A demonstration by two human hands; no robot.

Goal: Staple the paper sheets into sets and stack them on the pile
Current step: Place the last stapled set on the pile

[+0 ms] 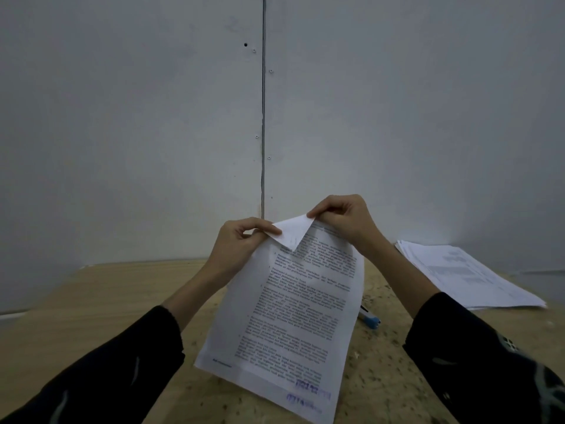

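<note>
Sheets [293, 316] of printed paper are held up over the middle of the desk [91, 301], tilted so that their top end leans toward the far edge and their lower end comes toward the near edge. Whether the lower end touches the desk cannot be told. The top corner [293, 234] is folded down into a white triangle over the printed text. The left hand [235, 240] pinches the sheets at the left end of that fold, thumb on the front and curled fingers behind. The right hand [342, 218] pinches the upper right end of the fold between thumb and fingertips, with the other fingers curled. Both hands thus grip the same sheets, close together at the top. A blue stamp mark [308, 393] shows near the lower end of the front page.

Toward the far right corner of the desk lies the pile [467, 273] of paper, flat, its sheets slightly fanned, well apart from the held sheets. Just beside the right side of the held sheets, a small object with a blue end [370, 319] lies on the desk, partly hidden behind the paper; what it is cannot be told. Dark sleeves [122, 362] cover both forearms. Behind the far edge stands a pale wall [122, 117] with a dark upright seam [263, 117].
</note>
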